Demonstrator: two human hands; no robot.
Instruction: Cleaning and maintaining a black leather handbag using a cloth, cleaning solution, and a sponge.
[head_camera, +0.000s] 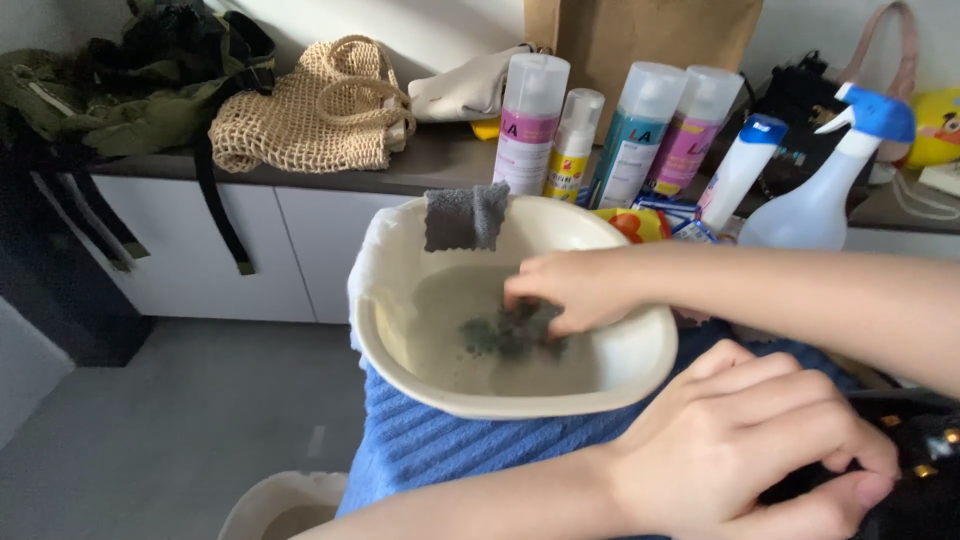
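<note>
Right hand (565, 290) reaches in from the right edge of the frame, its fingers dipped into the murky water of a cream-coloured round plastic basin (640, 350) at centre frame and closed together on a dark grey wet cloth (510, 330) lying under the water. Left hand (745, 450) sits at the lower right of the frame, fingers curled around a black object (915, 470) with small gold-coloured fittings; what that object is cannot be told. The basin rests on a blue ribbed towel (440, 445) that hangs down below it. A second grey cloth (465, 215) is draped over the basin's far rim.

Behind the basin, a dark surface (440, 160) runs across the upper half of the frame. On it stand several tall bottles with clear caps (530, 120), a white spray bottle with a blue trigger (830, 190), a beige woven net bag (320, 110) at upper left, and a brown paper bag (640, 35) at top centre.
</note>
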